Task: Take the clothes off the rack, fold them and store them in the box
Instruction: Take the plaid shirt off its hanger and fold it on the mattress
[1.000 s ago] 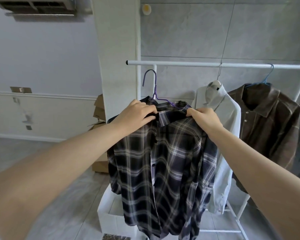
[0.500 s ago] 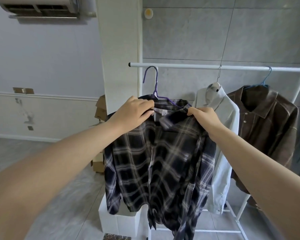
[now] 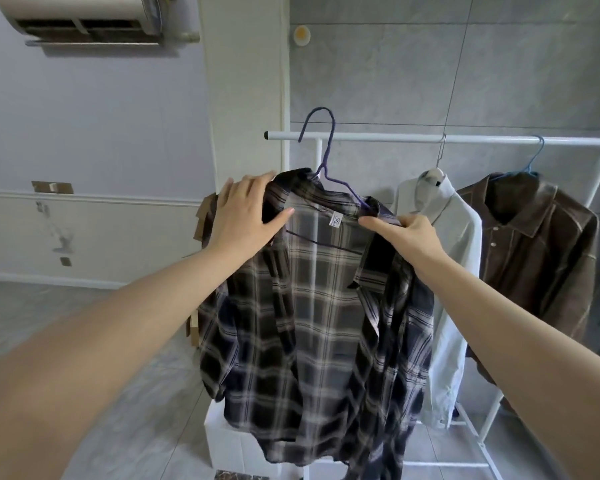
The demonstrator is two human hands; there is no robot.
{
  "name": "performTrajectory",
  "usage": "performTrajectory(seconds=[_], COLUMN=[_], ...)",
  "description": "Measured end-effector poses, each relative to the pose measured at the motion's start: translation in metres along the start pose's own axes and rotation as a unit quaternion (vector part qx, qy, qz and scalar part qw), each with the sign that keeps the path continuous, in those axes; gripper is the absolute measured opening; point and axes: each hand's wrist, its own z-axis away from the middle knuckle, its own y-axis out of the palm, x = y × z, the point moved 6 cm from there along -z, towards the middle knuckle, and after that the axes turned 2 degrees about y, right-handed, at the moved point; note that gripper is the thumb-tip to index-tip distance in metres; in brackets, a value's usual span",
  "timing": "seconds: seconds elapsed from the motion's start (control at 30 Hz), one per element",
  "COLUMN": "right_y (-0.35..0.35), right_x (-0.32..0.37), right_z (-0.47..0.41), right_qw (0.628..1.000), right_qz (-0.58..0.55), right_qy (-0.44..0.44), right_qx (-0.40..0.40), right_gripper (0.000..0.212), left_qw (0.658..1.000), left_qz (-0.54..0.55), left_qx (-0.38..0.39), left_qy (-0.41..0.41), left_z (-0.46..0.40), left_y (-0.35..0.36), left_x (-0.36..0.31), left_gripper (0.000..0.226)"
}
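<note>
The plaid shirt (image 3: 312,306) is hanging straight down in front of the person, its long axis running from twelve to six o'clock, on a purple hanger (image 3: 326,157) whose hook is sitting clear of the rail (image 3: 430,139) — so the shirt is already off the rack and resting in the hands. The left hand (image 3: 246,213) is lying spread, fingers open, over the shoulder at ten o'clock; the right hand (image 3: 406,233) is pinching the collar at two o'clock, beside the hanger's arm. Both are equally near, one on each side of the hanger, so the coming move probably means sliding the thin wire out through the open neck. The cloth is looking thin, soft and limp, its front hanging open. The white shirt (image 3: 454,271) and the stiffer brown jacket (image 3: 541,258) are hanging at three o'clock. A white box (image 3: 229,441) is sitting on the floor at six o'clock, under the hem.
</note>
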Motion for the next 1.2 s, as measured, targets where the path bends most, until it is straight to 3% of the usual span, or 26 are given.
performTrajectory(seconds=[0.13,0.27,0.37,0.43,0.57,0.93,1.2], right_y=[-0.002,-0.006,-0.011,-0.015,-0.022,-0.014,-0.001], right_x=[-0.008,-0.016,-0.024,-0.032,-0.053,-0.069,-0.086], right_z=[-0.007,-0.011,-0.014,-0.015,-0.018,-0.013,-0.005], right_qw=[0.999,0.999,0.999,1.000,0.999,0.998,0.995], right_qz=[0.039,0.041,0.025,0.022,0.035,0.047,0.046], right_qy=[-0.018,-0.028,-0.006,0.005,0.008,0.005,0.039], right_qx=[-0.017,-0.017,-0.021,-0.019,-0.006,0.036,0.082], right_gripper=[0.033,0.025,0.022,0.020,0.008,0.019,0.022], left_qw=[1.000,0.999,0.995,0.993,0.996,0.998,0.990], left_qz=[-0.010,-0.045,-0.034,-0.037,-0.037,0.005,0.082], left_qx=[0.002,0.017,0.045,0.053,0.044,0.069,0.108], left_qy=[0.004,0.015,-0.081,-0.100,-0.073,-0.006,-0.049], left_z=[-0.007,-0.010,-0.008,-0.006,-0.009,-0.018,-0.014], left_y=[-0.007,-0.011,-0.012,-0.011,-0.016,-0.028,-0.029], left_x=[0.003,0.008,0.022,0.026,0.022,0.025,0.032], left_gripper=[0.031,0.039,0.053,0.063,0.064,0.061,0.063])
